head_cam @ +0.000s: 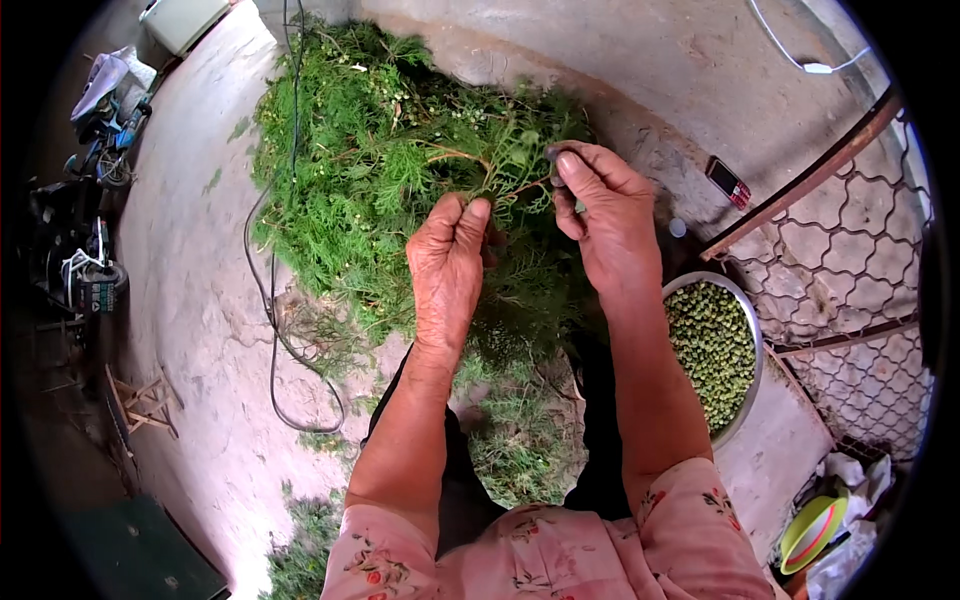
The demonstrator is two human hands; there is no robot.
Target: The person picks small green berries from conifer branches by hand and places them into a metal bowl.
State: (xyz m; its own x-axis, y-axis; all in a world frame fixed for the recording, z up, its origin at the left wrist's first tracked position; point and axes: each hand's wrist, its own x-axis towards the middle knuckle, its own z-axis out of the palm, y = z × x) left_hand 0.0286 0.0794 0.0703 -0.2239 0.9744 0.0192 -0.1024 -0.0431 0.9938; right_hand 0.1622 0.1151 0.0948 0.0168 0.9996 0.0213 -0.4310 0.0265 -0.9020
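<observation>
My left hand (450, 259) pinches a green conifer sprig (491, 169) between thumb and fingers, its feathery tips fanning out away from me. At the sprig's right side is my right hand (609, 214), thumb and fingertips drawn together and darkened at the tips. A reddish twig reaches those fingers; whether they grip it or a small cone is hidden. Beneath both hands spreads a large heap of cut conifer branches (337, 202), dotted with small pale green cones. Right of my right forearm stands a metal basin (756, 360) holding many green cones (709, 349).
A black cable (274, 330) crosses the heap and loops on the concrete floor (195, 300). To the right are a mobile phone (727, 181) and a metal-framed mesh panel (840, 247). A small wooden stool (142, 401) stands left; a yellow-green bowl-like item (814, 534) lies lower right.
</observation>
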